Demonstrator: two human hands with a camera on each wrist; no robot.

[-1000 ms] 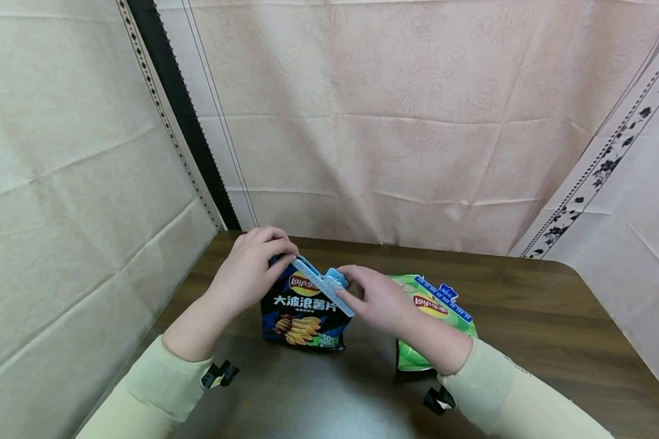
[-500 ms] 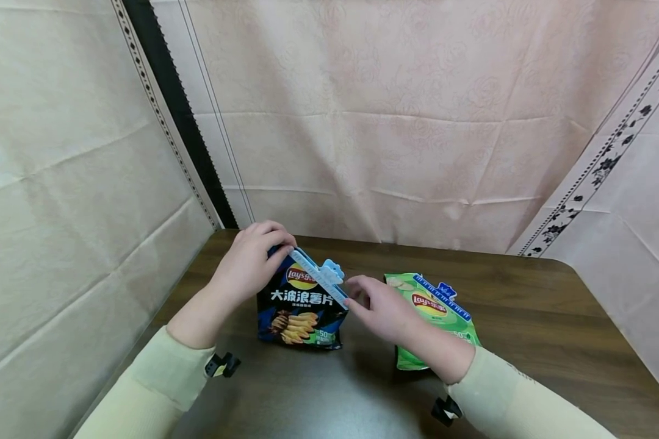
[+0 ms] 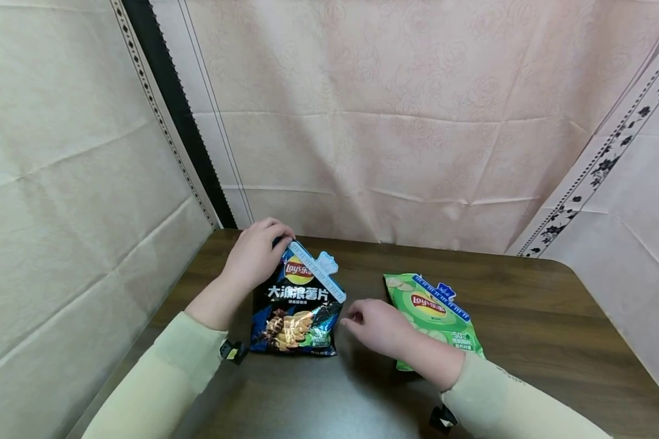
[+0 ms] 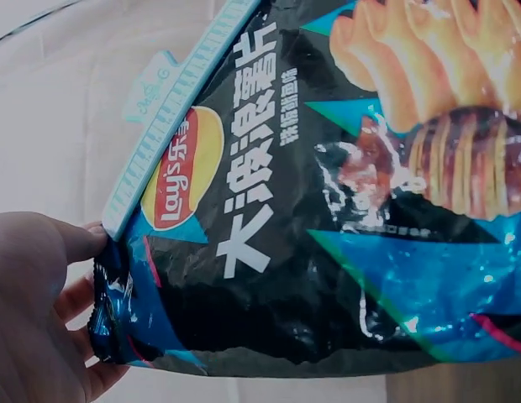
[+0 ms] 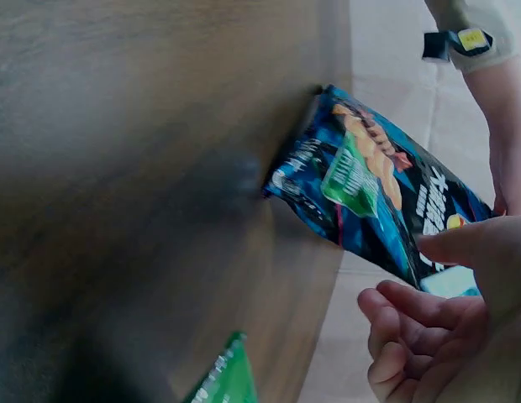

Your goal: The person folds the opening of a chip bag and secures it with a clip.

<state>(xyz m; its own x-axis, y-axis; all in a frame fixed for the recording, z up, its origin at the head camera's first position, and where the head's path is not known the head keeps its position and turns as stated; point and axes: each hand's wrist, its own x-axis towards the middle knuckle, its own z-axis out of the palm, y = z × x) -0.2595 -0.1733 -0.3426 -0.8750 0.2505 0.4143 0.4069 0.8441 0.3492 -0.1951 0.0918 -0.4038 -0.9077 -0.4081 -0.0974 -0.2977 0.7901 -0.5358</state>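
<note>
My left hand (image 3: 257, 255) pinches the top left corner of a black and blue Lay's potato chip bag (image 3: 291, 323). In the left wrist view, the thumb (image 4: 80, 242) lies at the front of that corner and the fingertips reach behind it. A light blue bag clip (image 3: 320, 272) runs slantwise across the bag's top right corner. Beside the bag's lower right side is my right hand (image 3: 379, 329), its fingers loosely bent with nothing in them. The right wrist view has this hand (image 5: 437, 336) apart from the bag, near the clip's end.
To the right, a green Lay's chip bag (image 3: 417, 311) lies on the brown wooden table (image 3: 554, 341), partly behind my right forearm. A dark blue clip (image 3: 442, 297) crosses its top right corner. Pale cloth (image 3: 417, 122) hangs behind the table and along both sides.
My right hand has let go of the light blue clip and moved down, away from it. The black chip bag has shifted slightly left, still held by my left hand.
</note>
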